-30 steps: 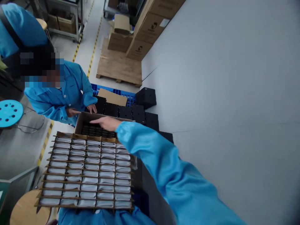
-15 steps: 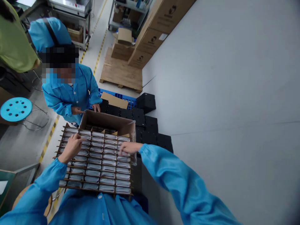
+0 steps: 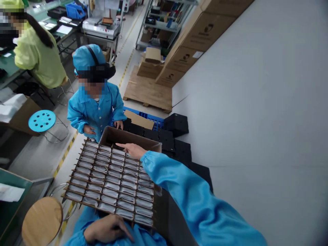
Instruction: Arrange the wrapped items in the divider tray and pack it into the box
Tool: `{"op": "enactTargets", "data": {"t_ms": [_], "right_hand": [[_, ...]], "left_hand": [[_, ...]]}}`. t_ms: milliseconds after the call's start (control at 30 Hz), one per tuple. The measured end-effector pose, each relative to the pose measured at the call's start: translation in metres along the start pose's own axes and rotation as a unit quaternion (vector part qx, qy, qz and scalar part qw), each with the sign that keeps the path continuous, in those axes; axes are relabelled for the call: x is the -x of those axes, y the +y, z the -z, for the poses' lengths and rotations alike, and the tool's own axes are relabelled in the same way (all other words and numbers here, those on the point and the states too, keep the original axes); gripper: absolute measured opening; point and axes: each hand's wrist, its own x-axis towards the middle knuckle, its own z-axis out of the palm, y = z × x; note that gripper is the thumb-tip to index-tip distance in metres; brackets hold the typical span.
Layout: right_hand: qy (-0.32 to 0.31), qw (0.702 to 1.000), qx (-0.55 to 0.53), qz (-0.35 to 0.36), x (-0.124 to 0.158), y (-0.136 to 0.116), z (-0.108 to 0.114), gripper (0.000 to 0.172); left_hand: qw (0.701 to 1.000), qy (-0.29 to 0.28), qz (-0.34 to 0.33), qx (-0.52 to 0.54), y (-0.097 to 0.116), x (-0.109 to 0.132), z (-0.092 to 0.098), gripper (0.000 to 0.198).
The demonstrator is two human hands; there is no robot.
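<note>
A flat cardboard grid tray (image 3: 102,209) filled with rows of white packets (image 3: 112,184) lies tilted across a brown cardboard box (image 3: 128,137), hiding most of the box's inside. My right hand (image 3: 129,150) is stretched out above the box's near part, fingers extended, holding nothing. My left hand (image 3: 106,229) lies low against my blue sleeve and front, just below the tray's near edge, empty. Opposite me, a co-worker in a blue smock (image 3: 94,109) rests a hand (image 3: 118,124) by the box's far rim.
Black cube cartons (image 3: 176,124) stand beside the box, with a blue plastic pallet (image 3: 146,119) behind. A grey wall (image 3: 256,102) fills the right. A wooden pallet (image 3: 147,92) and brown cartons (image 3: 197,41) lie beyond. Stools (image 3: 41,121) stand left; another stool (image 3: 42,221) is near me.
My left hand has left the tray and dropped back against my body. My right hand has moved away from the tray's edge to above the box. The view has risen, showing more of the room.
</note>
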Motion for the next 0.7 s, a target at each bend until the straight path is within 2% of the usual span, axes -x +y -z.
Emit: {"op": "enactTargets", "data": {"t_ms": [300,500,533,600,667,700], "right_hand": [[-0.007,1.000,0.009,-0.019,0.028,0.011,-0.018,0.071],[0.004,1.000,-0.005,-0.028,0.039,0.012,-0.030,0.073],[0.015,0.999,-0.019,-0.028,0.043,0.014,-0.032,0.071],[0.078,0.994,-0.075,-0.028,0.056,0.023,-0.038,0.060],[0.211,0.963,-0.156,-0.056,0.079,0.040,-0.053,0.047],[0.295,0.930,-0.199,-0.089,0.093,0.050,-0.067,0.044]], "left_hand": [[0.999,-0.032,0.006,-0.006,0.003,0.000,0.003,0.029],[0.999,-0.018,0.037,-0.027,0.006,-0.004,0.005,0.030],[0.999,0.005,0.042,-0.031,0.005,-0.002,0.008,0.029],[0.992,0.104,0.052,-0.040,0.000,0.010,0.026,0.028],[0.958,0.275,0.059,-0.050,-0.007,0.032,0.060,0.034],[0.926,0.369,0.059,-0.057,-0.011,0.046,0.083,0.039]]}}
